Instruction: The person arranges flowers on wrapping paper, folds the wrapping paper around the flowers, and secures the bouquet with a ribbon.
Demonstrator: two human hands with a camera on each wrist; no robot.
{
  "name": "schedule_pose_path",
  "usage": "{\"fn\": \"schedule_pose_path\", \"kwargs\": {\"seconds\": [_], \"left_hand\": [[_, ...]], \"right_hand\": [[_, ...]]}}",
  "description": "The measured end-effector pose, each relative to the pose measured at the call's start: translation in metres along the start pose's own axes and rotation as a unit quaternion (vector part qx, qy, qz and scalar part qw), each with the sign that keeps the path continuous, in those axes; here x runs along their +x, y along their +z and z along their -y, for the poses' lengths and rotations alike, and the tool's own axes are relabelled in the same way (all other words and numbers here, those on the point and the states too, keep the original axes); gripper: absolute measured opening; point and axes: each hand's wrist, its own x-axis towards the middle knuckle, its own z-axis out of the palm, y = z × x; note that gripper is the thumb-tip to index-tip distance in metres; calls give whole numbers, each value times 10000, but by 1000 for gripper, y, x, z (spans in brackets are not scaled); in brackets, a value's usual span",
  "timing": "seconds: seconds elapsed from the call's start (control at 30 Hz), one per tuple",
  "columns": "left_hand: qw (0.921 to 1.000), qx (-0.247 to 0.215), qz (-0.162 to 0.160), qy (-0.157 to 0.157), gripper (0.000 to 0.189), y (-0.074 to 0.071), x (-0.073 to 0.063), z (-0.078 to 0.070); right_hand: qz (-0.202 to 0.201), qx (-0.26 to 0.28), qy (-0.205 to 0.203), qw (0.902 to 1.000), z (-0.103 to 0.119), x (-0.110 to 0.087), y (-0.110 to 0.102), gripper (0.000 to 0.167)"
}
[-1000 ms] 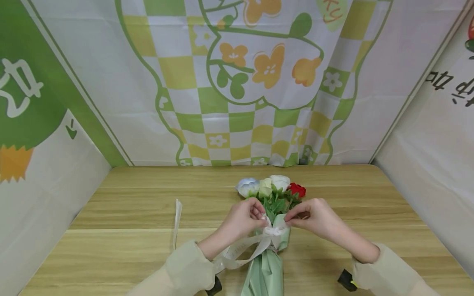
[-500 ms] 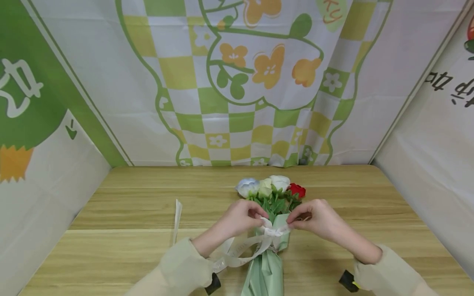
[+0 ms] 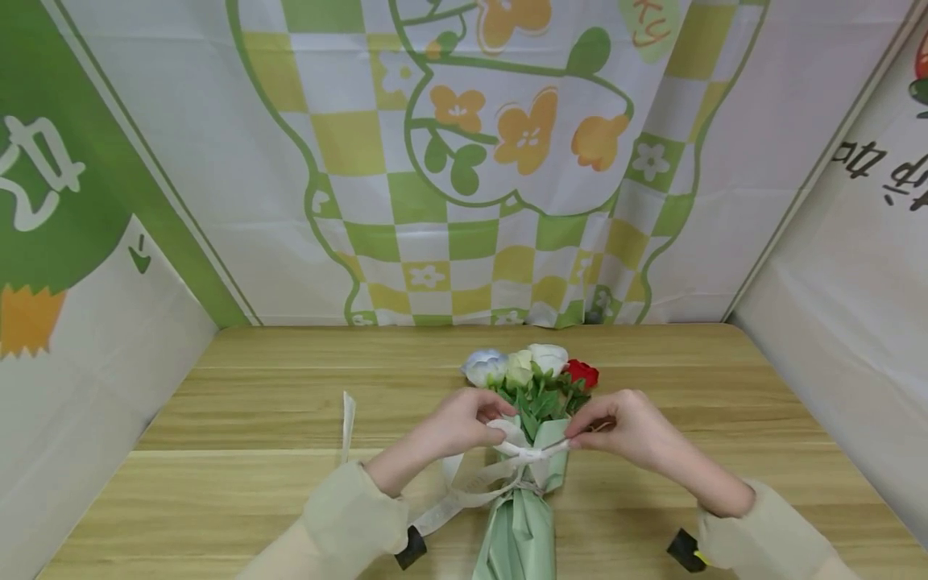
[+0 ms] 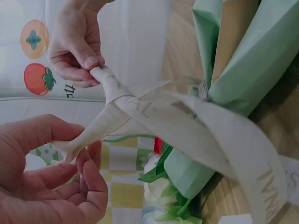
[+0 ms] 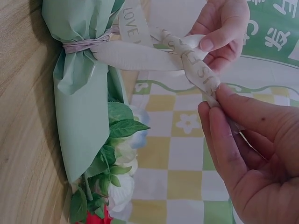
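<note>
A bouquet wrapped in pale green paper (image 3: 516, 536) lies on the wooden table, its blue (image 3: 484, 366), cream, white and red (image 3: 582, 372) flowers toward the back. Grey-purple twine (image 5: 84, 46) cinches the paper. A white printed ribbon (image 4: 180, 128) runs around this waist and crosses itself in a knot above it. My left hand (image 3: 464, 423) pinches a folded part of the ribbon between thumb and fingers, left of the knot. On the other side, my right hand (image 3: 619, 423) pinches another part, and the ribbon stretches between both hands. A long loose tail curves down to the left.
A narrow white strip (image 3: 348, 423) lies on the table (image 3: 239, 451) to the left. Small black devices (image 3: 411, 548) sit at both wrists. Behind the table hangs a checkered, flower-printed cloth (image 3: 435, 234), with printed side walls left and right.
My left hand has shifted left and slightly down, and my right hand slightly right. The ribbon between them is spread wider, its knot drawn narrower. The bouquet has stayed put.
</note>
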Motion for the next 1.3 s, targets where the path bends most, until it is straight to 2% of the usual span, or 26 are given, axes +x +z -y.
{"fn": "schedule_pose_path", "kwargs": {"seconds": [0.17, 0.4, 0.63, 0.8, 0.97, 1.13, 1.3], "left_hand": [[10000, -31, 52, 36, 16, -6, -1, 3], [9982, -578, 147, 26, 15, -10, -3, 8], [9969, -540, 28, 580, 9, -10, -2, 8], [9948, -708, -31, 736, 8, -9, -1, 9], [9934, -848, -114, 760, 12, -13, -4, 16], [9914, -1145, -7, 641, 13, -16, -7, 22], [9915, -1136, 61, 623, 12, -18, -9, 24]], "right_hand": [[54, 144, -69, 9999, -1, -2, -2, 5], [24, 283, 32, 9996, -2, -4, -4, 6], [-77, 283, 144, 9995, -4, -4, -4, 5], [-87, 271, 212, 9994, -5, -3, -4, 5], [-93, 362, 211, 9991, -9, -4, -4, 6], [-139, 390, 209, 9989, -11, -6, -3, 8], [-183, 315, 229, 9991, -10, -6, -4, 7]]}}
